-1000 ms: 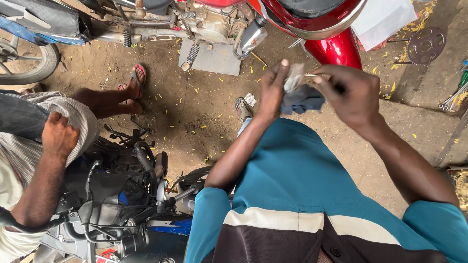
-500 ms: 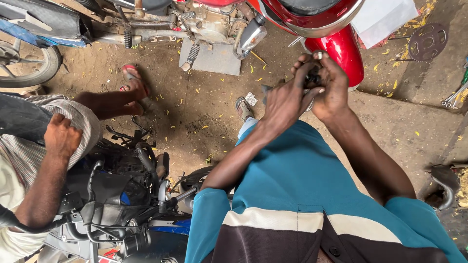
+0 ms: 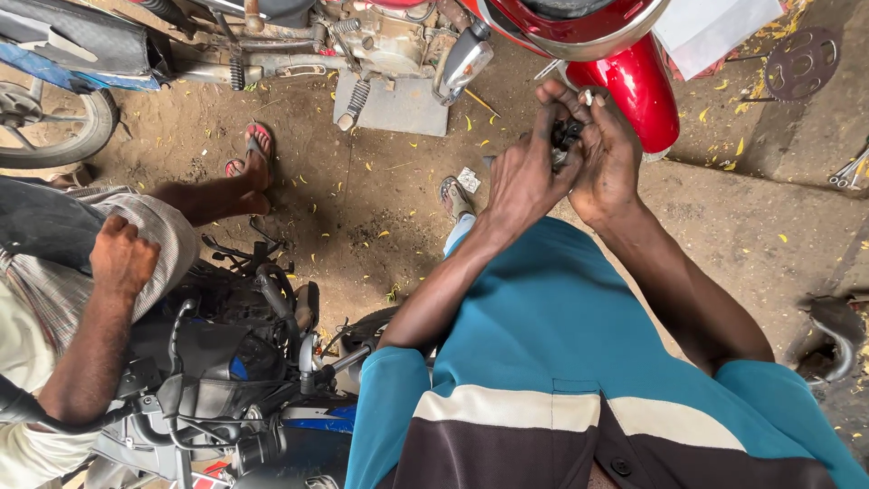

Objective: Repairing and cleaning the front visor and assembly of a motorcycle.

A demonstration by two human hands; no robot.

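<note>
My left hand (image 3: 525,177) and my right hand (image 3: 608,154) are raised together in front of me, both closed around a small dark metal part (image 3: 566,136). The part is mostly hidden between my fingers, so I cannot tell its shape. My hands hover just below the red motorcycle tank (image 3: 625,63). I wear a teal shirt with a cream and dark stripe (image 3: 561,362).
Another person sits at the left, fist (image 3: 122,254) on a knee, sandalled foot (image 3: 258,154) on the dirt floor. A black motorcycle (image 3: 226,353) lies below them. A wheel (image 3: 50,127) is far left, a sprocket (image 3: 801,59) and wrenches (image 3: 851,167) at right.
A second ago my hands were apart holding a small pale piece. They have come together and closed around the dark part. The view shifted slightly.
</note>
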